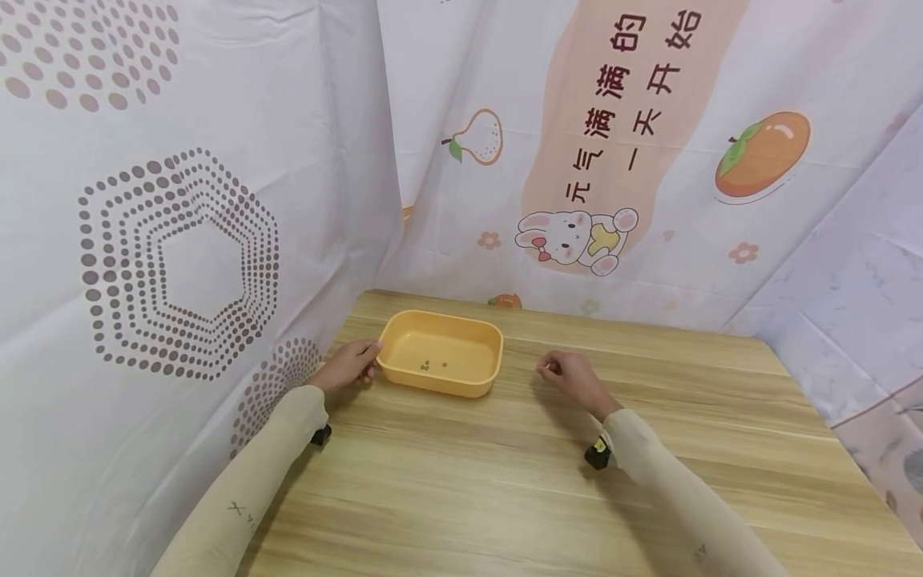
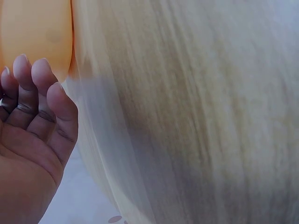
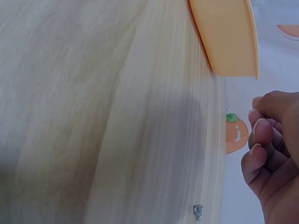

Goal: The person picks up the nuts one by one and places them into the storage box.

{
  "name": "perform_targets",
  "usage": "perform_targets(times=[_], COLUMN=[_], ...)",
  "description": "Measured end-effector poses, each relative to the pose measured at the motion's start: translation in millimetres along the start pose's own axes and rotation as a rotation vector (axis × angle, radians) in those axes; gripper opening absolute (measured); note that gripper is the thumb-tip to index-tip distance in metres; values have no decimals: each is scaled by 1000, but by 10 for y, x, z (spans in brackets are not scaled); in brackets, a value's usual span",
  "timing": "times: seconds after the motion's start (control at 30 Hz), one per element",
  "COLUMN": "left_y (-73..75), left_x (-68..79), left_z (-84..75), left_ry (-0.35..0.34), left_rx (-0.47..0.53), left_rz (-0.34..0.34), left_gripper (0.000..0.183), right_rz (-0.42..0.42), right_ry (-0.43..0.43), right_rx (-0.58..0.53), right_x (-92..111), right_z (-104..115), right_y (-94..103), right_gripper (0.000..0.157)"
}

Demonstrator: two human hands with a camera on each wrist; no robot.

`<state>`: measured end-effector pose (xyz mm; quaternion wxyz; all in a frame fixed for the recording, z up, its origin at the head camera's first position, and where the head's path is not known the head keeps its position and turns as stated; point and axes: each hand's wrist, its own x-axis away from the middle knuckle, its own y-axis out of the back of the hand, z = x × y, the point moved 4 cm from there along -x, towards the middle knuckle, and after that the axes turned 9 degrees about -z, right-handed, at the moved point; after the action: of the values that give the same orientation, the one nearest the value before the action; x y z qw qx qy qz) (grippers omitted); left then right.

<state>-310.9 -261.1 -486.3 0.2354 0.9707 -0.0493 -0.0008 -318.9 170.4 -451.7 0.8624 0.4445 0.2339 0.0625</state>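
A yellow-orange plastic bin sits on the wooden table, with several tiny metal pieces on its floor. My left hand grips the bin's left end at the rim. In the left wrist view its bent fingers reach the bin's outer wall; the thumb is hidden there. My right hand is to the right of the bin, apart from it. Its fingers are curled, thumb and index tips close together; I cannot tell whether something tiny is between them.
A small metal piece appears on the table near its far edge in the right wrist view. Patterned white curtains hang behind the table and along its left side. The wooden tabletop stretches toward me and to the right.
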Motion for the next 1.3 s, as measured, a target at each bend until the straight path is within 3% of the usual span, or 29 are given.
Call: perform_targets(times=[0.23, 0.77, 1.0, 1.3], left_y=[-1, 22, 21, 24], left_x=[-3, 18, 19, 18], left_z=[-4, -18, -4, 5], left_ry=[21, 9, 38, 15], left_rx=[-25, 22, 43, 26], left_rz=[-2, 14, 15, 2], left_gripper=[39, 36, 36, 37], right_rz=[6, 0, -1, 20], right_ry=[3, 50, 59, 60], right_rx=[-5, -4, -24, -55], right_x=[-24, -59, -65, -95], right_z=[41, 174, 246, 297], right_y=[-40, -125, -163, -256], right_gripper=[6, 6, 4, 4])
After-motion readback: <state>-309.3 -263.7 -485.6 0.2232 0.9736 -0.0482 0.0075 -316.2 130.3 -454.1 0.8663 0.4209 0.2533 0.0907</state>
